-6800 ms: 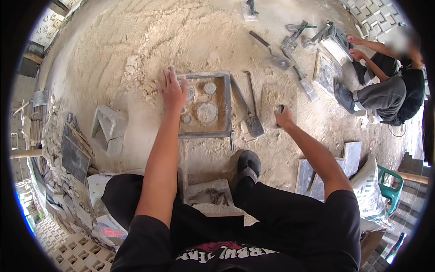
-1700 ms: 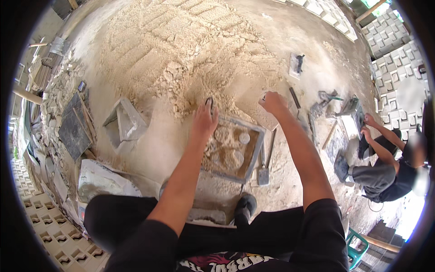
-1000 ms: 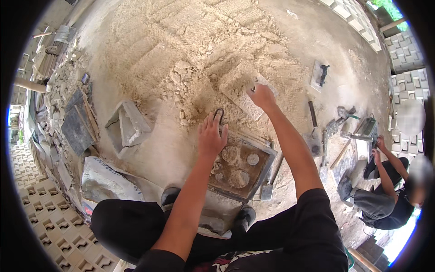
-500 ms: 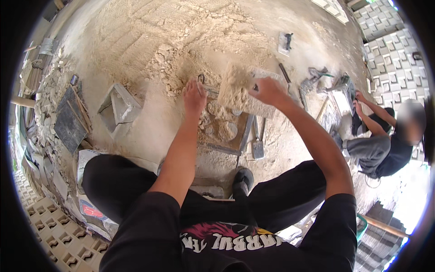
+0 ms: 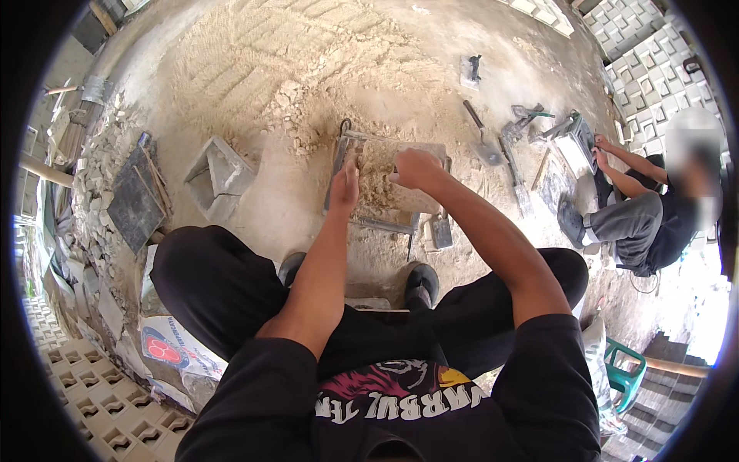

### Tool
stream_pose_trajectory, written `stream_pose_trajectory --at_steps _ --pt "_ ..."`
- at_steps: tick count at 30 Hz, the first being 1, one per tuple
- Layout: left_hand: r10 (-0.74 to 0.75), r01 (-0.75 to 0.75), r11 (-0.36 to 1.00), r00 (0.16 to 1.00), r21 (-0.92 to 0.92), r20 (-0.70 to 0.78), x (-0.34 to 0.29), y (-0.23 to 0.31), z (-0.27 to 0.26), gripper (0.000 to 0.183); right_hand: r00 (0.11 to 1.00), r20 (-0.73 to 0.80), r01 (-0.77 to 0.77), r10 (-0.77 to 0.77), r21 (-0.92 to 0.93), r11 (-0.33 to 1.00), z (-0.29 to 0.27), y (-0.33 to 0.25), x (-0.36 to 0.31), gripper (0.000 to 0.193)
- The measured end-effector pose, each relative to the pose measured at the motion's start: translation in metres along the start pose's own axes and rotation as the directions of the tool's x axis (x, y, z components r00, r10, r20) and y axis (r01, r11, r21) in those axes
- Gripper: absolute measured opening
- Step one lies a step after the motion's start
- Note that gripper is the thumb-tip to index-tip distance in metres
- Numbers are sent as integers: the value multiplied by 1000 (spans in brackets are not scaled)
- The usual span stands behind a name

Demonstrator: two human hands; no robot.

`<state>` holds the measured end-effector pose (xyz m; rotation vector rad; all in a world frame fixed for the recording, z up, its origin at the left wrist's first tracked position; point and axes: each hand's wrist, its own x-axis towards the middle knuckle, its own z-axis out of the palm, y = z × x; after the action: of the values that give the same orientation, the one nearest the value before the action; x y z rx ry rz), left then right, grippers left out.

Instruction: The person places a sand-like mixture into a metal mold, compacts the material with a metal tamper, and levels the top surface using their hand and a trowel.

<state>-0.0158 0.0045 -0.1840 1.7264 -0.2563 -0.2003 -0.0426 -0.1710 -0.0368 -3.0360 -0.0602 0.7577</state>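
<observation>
I have the right hand (image 5: 416, 169) curled tight on the board (image 5: 419, 200), apparently to steady its sand (image 5: 376, 174) over the frame (image 5: 382, 225); the left hand (image 5: 346, 186) is beside the sand, perhaps containing it (from here I can't tell its fingers' spread or hold).

Pale, flat, dusty board (image 5: 416, 202): extends broad side up over a grey rectangular frame (image 5: 382, 224), hides much of its inside, leaves left and near bars showing. Loose, crumbly tan sand (image 5: 378, 186): gathers at the board's left side.
</observation>
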Motion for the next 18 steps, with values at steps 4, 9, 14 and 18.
stream_pose_trajectory --at_steps 4,9,14,18 --pt "-27 15 975 998 -224 -51 19 -31 -22 55 999 -23 -24 26 61 998 -16 -29 10 42" --pt "-71 63 952 997 -298 -17 20 -21 -8 57 994 -95 -37 44 78 996 -6 -25 7 41" --pt "-109 107 985 994 -136 -12 0 6 -3 60 996 -19 -80 82 74 994 1 -15 2 43" --pt "-109 109 993 994 32 -6 1 5 -4 59 995 -28 -92 96 109 990 -7 -5 -11 42"
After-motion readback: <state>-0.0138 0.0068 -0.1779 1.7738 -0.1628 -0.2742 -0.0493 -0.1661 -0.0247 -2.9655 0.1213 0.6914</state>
